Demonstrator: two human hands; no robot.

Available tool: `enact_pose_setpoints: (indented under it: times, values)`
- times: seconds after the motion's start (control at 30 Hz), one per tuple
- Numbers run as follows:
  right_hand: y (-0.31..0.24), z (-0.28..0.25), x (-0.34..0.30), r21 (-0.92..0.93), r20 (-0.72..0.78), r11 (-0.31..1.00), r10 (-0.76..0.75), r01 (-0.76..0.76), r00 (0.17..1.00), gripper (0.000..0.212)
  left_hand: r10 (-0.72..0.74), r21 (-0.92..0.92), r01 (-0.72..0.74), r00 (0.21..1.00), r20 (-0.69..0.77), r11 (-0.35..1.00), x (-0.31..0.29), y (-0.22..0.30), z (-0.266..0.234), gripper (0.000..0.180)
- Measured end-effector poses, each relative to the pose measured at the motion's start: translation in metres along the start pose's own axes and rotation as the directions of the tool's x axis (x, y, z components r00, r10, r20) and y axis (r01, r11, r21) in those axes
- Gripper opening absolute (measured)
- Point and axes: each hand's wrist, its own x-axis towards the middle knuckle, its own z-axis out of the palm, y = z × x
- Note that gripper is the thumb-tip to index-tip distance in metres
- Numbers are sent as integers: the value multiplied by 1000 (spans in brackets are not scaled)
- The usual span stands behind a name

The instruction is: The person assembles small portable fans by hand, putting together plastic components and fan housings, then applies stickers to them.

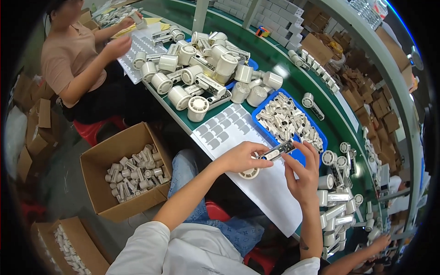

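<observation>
Over the sheet at the table's edge, I hold a white handheld device with a flat handle [277, 151] and a round, vented head [250, 173]. My left hand [245, 157] is closed on it where the handle meets the head. At the handle's far end, the thumb and fingers of my right hand [300, 172] pinch it. The handle's upturned face shows a dark strip and small parts too fine to make out. Beneath my hands lies a white sheet with rows of grey stickers [223, 126]. Just beyond is a blue tray [257, 120] of small white parts.
Similar white devices [198, 108] are heaped at the left, with more [337, 211] at the right. An open cardboard box [103, 199] of white parts stands at my left. Further left, a co-worker [75, 59] sits on a red stool. Another person's arm [357, 259] enters lower right.
</observation>
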Motion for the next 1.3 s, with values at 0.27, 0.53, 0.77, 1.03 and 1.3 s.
enact_pose_setpoints:
  times: [0.27,0.53,0.77,1.03,1.3]
  values:
    - [4,8,7,138,-33,990,-4,8,999,35,50,7,-50,998,-27,999,-2,-1,-5,43]
    - [14,29,-19,805,250,414,413,-425,876,76,360,410,-291,928,-98,864,2,18,10,48]
    - [28,39,-30,693,258,538,437,-480,862,84,397,311,-350,912,-100,883,15,-23,25,51]
    - [19,32,-17,591,290,679,325,-436,900,85,385,390,-326,919,-81,861,4,-17,10,52]
    - [39,47,-31,866,320,223,440,-448,839,80,514,512,-240,696,-501,824,-9,67,-52,56]
